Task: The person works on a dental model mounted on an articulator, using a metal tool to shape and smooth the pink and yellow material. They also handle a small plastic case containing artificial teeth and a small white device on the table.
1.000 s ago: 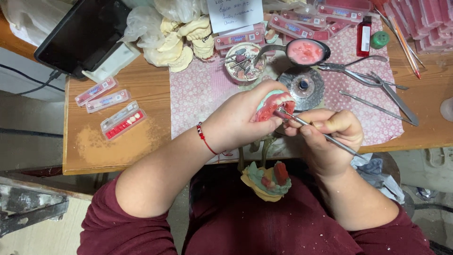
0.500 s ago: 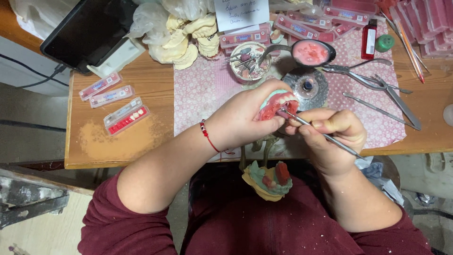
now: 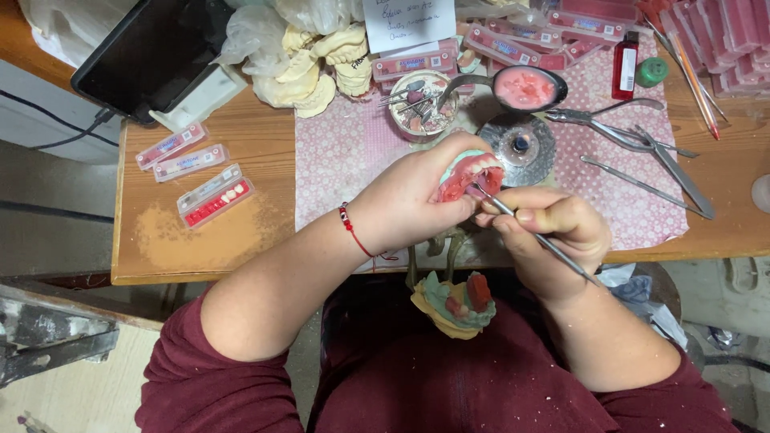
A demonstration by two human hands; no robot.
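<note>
Left hand (image 3: 409, 200) curled closed around a denture (image 3: 469, 172), pink wax with a row of white teeth, held tilted over the near edge of the bench (image 3: 208, 240). Thumb and fingers wrap its underside; teeth face up and toward the right hand.

Right hand (image 3: 553, 228) pinched shut on a thin metal tool (image 3: 537, 236), pen-style. Tool tip touches the pink wax just below the teeth. The two hands sit close, fingertips nearly meeting.

Red bracelet (image 3: 353, 232) on the left wrist.

On the lap, below the hands: a plaster model (image 3: 453, 305) with green and red wax on it.

On the bench beyond the hands: pink patterned cloth (image 3: 345, 152), a round metal dish (image 3: 521, 144), a ladle (image 3: 525, 87) with pink wax in its bowl, a tin (image 3: 417, 104) of small tools. Pliers (image 3: 618, 124) and other steel tools lie to the right. Tooth cards (image 3: 212, 196) lie well apart on the left, bare wood around them. Plaster casts (image 3: 321, 60) at the back.
</note>
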